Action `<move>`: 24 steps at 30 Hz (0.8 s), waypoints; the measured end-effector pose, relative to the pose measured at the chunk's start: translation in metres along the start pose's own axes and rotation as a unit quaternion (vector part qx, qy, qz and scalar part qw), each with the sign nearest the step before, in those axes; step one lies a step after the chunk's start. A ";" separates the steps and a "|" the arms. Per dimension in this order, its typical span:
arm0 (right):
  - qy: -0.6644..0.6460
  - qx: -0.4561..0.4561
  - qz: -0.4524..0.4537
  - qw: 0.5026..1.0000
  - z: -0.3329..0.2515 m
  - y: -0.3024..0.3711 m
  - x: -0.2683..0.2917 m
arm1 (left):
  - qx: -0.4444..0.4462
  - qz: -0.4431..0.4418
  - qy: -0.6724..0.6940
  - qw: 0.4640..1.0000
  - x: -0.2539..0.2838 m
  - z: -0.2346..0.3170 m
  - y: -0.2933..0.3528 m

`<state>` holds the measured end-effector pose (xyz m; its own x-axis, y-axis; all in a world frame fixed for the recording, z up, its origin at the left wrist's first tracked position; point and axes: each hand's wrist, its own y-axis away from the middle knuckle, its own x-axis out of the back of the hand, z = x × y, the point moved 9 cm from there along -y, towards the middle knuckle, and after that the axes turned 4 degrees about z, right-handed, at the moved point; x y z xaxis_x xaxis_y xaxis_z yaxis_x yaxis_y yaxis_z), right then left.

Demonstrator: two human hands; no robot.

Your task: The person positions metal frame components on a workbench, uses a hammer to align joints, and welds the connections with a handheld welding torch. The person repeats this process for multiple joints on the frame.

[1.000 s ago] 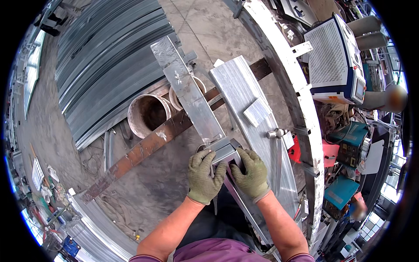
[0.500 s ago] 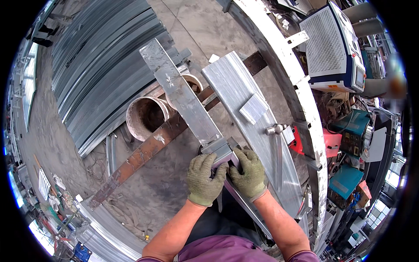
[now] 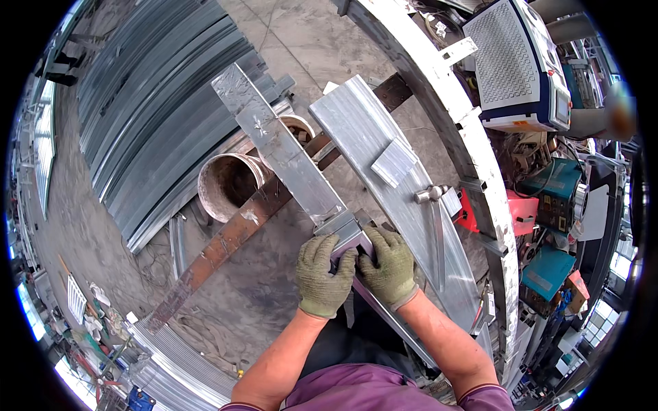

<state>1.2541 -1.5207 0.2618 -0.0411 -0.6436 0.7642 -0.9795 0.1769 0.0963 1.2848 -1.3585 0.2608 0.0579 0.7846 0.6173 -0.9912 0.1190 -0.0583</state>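
Observation:
Both my hands wear green knit gloves and meet at the near end of a grey metal beam (image 3: 291,161). My left hand (image 3: 323,274) is closed on the left side of a short metal channel piece (image 3: 348,236). From the other side, my right hand (image 3: 388,266) grips the same piece, its thumb close to the left thumb. A dark hollow shows between the thumbs. A long narrow metal profile (image 3: 397,322) runs from under the hands toward my body. The fingers partly hide how the piece meets the beam.
Beside my right hand lies a wide metal plank (image 3: 356,120) bearing a small metal plate (image 3: 395,163) and a hammer (image 3: 437,222). A rusty crossbar (image 3: 226,246) passes under the beam near a bucket (image 3: 209,188). Stacked metal profiles (image 3: 157,116) lie far left; a white-edged frame (image 3: 480,161) stands right.
The view has shifted slightly. Both hands stay on the channel piece at the beam's end, with little change in grip.

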 end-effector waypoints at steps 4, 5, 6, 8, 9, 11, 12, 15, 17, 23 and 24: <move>-0.012 -0.011 0.004 1.000 0.000 -0.001 0.001 | -0.006 -0.010 -0.017 1.000 -0.001 0.003 -0.002; -0.016 -0.013 0.005 1.000 0.000 -0.001 0.001 | -0.005 -0.008 -0.019 1.000 -0.001 0.003 -0.002; -0.017 -0.016 0.003 1.000 0.000 -0.001 0.001 | -0.003 -0.007 -0.021 1.000 -0.001 0.004 0.000; -0.018 -0.023 -0.001 1.000 0.001 0.000 0.000 | -0.001 -0.001 -0.021 1.000 -0.001 0.003 0.000; -0.015 -0.021 -0.001 1.000 0.001 0.002 0.000 | 0.002 0.005 -0.020 1.000 -0.001 0.002 0.002; -0.009 -0.015 -0.002 1.000 0.001 0.002 0.000 | 0.003 0.009 -0.020 1.000 -0.002 0.001 0.004; -0.010 -0.021 -0.008 1.000 0.002 0.003 -0.001 | 0.001 0.009 -0.021 1.000 -0.002 0.002 0.004; -0.011 -0.029 -0.015 0.999 0.004 0.003 -0.001 | -0.004 0.003 -0.023 1.000 -0.004 0.001 0.003; -0.009 -0.023 -0.007 1.000 0.004 0.003 -0.001 | -0.005 -0.002 -0.024 1.000 -0.004 0.000 0.004; -0.008 -0.052 -0.020 0.998 0.009 0.004 -0.004 | -0.011 -0.003 -0.046 0.999 -0.004 0.002 0.004; -0.008 -0.051 -0.017 0.999 0.010 0.006 -0.006 | 0.001 -0.003 -0.041 0.999 -0.004 0.000 0.005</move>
<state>1.2466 -1.5236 0.2513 -0.0123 -0.6624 0.7490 -0.9554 0.2289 0.1868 1.2796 -1.3612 0.2581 0.0537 0.7315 0.6798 -0.9910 0.1226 -0.0537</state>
